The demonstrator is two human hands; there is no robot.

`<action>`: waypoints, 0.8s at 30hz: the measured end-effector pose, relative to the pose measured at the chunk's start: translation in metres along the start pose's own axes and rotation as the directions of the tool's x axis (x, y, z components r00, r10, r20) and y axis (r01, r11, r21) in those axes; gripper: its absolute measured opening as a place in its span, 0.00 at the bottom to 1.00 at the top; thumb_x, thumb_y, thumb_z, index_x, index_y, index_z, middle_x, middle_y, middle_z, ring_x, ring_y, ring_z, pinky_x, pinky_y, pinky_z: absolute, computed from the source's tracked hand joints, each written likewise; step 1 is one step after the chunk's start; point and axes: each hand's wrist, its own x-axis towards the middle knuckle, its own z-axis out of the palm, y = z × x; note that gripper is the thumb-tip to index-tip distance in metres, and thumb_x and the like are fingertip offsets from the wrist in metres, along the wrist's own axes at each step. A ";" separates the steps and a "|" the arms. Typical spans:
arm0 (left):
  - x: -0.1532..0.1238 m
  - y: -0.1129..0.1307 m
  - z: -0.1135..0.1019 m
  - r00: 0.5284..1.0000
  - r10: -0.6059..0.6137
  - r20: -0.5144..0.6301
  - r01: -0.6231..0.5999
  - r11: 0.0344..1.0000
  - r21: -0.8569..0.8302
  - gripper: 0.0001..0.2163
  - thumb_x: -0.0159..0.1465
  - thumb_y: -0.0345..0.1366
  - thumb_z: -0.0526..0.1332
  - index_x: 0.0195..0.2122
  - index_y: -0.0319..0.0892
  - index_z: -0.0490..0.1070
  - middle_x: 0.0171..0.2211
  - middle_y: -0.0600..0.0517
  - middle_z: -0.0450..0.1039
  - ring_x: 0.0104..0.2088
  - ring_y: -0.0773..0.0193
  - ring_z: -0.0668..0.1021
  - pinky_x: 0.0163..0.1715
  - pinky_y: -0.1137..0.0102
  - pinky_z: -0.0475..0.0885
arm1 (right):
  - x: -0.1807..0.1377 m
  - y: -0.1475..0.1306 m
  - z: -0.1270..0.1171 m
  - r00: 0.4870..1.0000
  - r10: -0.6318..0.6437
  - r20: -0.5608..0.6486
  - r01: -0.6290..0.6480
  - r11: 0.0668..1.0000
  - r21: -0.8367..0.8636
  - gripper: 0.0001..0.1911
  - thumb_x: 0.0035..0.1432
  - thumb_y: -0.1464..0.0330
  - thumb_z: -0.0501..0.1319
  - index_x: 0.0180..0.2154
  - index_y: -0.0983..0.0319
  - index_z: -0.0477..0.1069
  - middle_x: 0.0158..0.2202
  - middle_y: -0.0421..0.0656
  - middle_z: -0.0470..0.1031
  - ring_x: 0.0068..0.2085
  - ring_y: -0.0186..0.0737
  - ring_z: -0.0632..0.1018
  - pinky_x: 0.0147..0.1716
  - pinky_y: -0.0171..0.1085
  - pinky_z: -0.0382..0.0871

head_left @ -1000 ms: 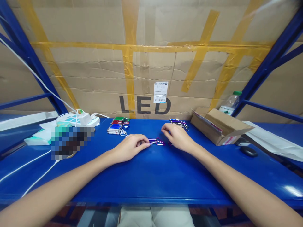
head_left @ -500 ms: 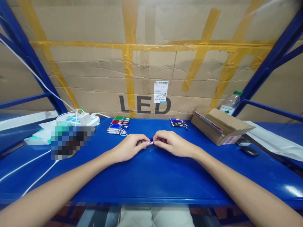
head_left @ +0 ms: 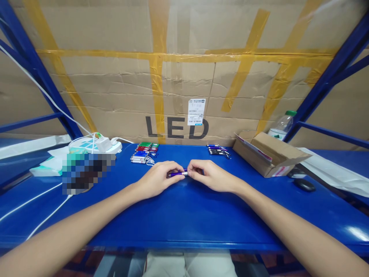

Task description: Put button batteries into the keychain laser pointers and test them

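Note:
A small purple keychain flashlight (head_left: pixel 178 174) lies level between my two hands, just above the blue table (head_left: pixel 184 215). My left hand (head_left: pixel 158 178) pinches its left end with curled fingers. My right hand (head_left: pixel 210 176) grips its silver right end, and the fingers hide the clip there. Both hands sit at the table's middle, nearly touching.
A row of coloured flashlights (head_left: pixel 145 152) lies at the back left, a smaller bunch (head_left: pixel 218 150) at the back right. An open cardboard box (head_left: pixel 268 154) and a water bottle (head_left: pixel 281 124) stand right. A white power strip (head_left: pixel 96 145) with cables sits left. A taped cardboard wall (head_left: pixel 178 69) closes the back.
My right hand came in from the back right pile and closed on the flashlight's right end. The purple body now shows more between my hands.

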 end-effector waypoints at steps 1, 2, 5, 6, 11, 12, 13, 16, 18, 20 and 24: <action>0.000 0.000 0.000 1.000 0.015 -0.004 -0.015 1.000 0.015 0.12 0.74 0.44 0.64 0.50 0.44 0.81 0.45 0.49 0.83 0.43 0.58 0.82 0.43 0.68 0.72 | 0.000 0.000 0.000 1.000 0.006 0.002 -0.006 1.000 0.010 0.15 0.74 0.59 0.59 0.37 0.61 0.73 0.33 0.38 0.73 0.33 0.36 0.69 0.34 0.35 0.62; 0.000 0.000 0.000 1.000 0.027 -0.007 -0.026 0.999 0.028 0.12 0.75 0.44 0.63 0.50 0.44 0.81 0.45 0.49 0.83 0.43 0.58 0.82 0.43 0.68 0.73 | 0.000 0.001 0.000 1.000 0.010 0.004 -0.010 1.000 0.019 0.15 0.74 0.59 0.59 0.38 0.61 0.73 0.33 0.38 0.72 0.33 0.36 0.69 0.34 0.35 0.62; 0.000 0.000 -0.001 0.999 0.045 -0.011 -0.044 0.997 0.058 0.12 0.76 0.44 0.62 0.51 0.45 0.82 0.47 0.49 0.84 0.44 0.57 0.83 0.45 0.67 0.73 | 0.000 0.002 0.000 1.000 0.011 0.007 -0.012 1.000 0.027 0.16 0.75 0.57 0.59 0.38 0.61 0.74 0.32 0.38 0.72 0.32 0.36 0.69 0.33 0.35 0.62; 0.000 -0.001 -0.001 0.999 0.046 -0.011 -0.045 0.997 0.065 0.12 0.76 0.44 0.61 0.51 0.45 0.82 0.48 0.49 0.85 0.45 0.57 0.83 0.46 0.67 0.74 | 0.001 0.003 0.000 1.000 0.008 0.007 -0.009 1.000 0.026 0.17 0.75 0.57 0.59 0.39 0.62 0.74 0.32 0.38 0.72 0.33 0.36 0.69 0.33 0.35 0.62; 0.000 -0.001 -0.002 0.998 0.069 -0.007 -0.068 0.995 0.075 0.14 0.78 0.45 0.59 0.52 0.46 0.82 0.50 0.49 0.85 0.48 0.56 0.84 0.50 0.66 0.74 | 0.001 0.004 -0.001 1.000 -0.011 0.006 0.011 1.000 0.019 0.18 0.76 0.55 0.58 0.41 0.61 0.75 0.34 0.40 0.74 0.33 0.37 0.71 0.35 0.36 0.64; 0.000 0.000 -0.003 0.997 0.075 -0.005 -0.075 0.994 0.076 0.14 0.78 0.45 0.59 0.52 0.46 0.82 0.49 0.49 0.85 0.47 0.56 0.84 0.50 0.67 0.73 | 0.001 0.004 -0.001 1.000 -0.015 0.003 0.015 1.000 0.015 0.18 0.76 0.54 0.58 0.41 0.61 0.75 0.34 0.40 0.75 0.34 0.37 0.71 0.35 0.36 0.64; 0.000 0.000 -0.003 0.997 0.080 -0.004 -0.079 0.994 0.079 0.14 0.78 0.44 0.59 0.52 0.45 0.82 0.49 0.48 0.85 0.47 0.56 0.84 0.50 0.67 0.73 | 0.001 0.004 -0.001 1.000 -0.019 0.001 0.019 1.000 0.010 0.18 0.76 0.54 0.59 0.41 0.61 0.75 0.35 0.40 0.75 0.34 0.37 0.71 0.35 0.36 0.64; 0.000 0.001 -0.005 0.997 0.075 0.016 -0.076 0.994 0.076 0.15 0.78 0.45 0.58 0.52 0.45 0.83 0.42 0.49 0.85 0.42 0.57 0.84 0.47 0.68 0.73 | 0.001 0.005 -0.002 0.999 -0.036 -0.008 0.036 0.999 -0.008 0.17 0.76 0.55 0.59 0.42 0.61 0.76 0.35 0.40 0.75 0.34 0.37 0.72 0.36 0.36 0.65; 0.001 0.002 -0.005 0.997 0.061 0.038 -0.063 0.996 0.062 0.17 0.79 0.46 0.56 0.50 0.45 0.84 0.37 0.50 0.84 0.39 0.58 0.83 0.43 0.68 0.73 | 0.001 0.005 -0.002 0.999 -0.050 -0.014 0.050 0.999 -0.020 0.16 0.76 0.57 0.59 0.42 0.61 0.76 0.36 0.40 0.76 0.35 0.37 0.73 0.37 0.36 0.65; 0.001 0.003 -0.006 0.998 0.040 0.050 -0.042 0.998 0.047 0.18 0.79 0.47 0.55 0.49 0.45 0.84 0.34 0.51 0.83 0.38 0.59 0.82 0.41 0.69 0.72 | 0.001 0.006 -0.002 0.998 -0.065 -0.021 0.064 0.997 -0.041 0.15 0.76 0.58 0.59 0.42 0.61 0.76 0.37 0.41 0.76 0.35 0.38 0.74 0.37 0.36 0.66; 0.001 0.004 -0.006 0.998 -0.010 0.062 0.009 1.000 0.023 0.19 0.79 0.48 0.55 0.50 0.44 0.83 0.33 0.52 0.81 0.34 0.61 0.81 0.38 0.70 0.71 | 0.001 0.006 -0.003 0.991 -0.134 -0.027 0.128 0.980 -0.153 0.12 0.78 0.61 0.58 0.44 0.60 0.75 0.40 0.44 0.78 0.40 0.41 0.76 0.42 0.38 0.67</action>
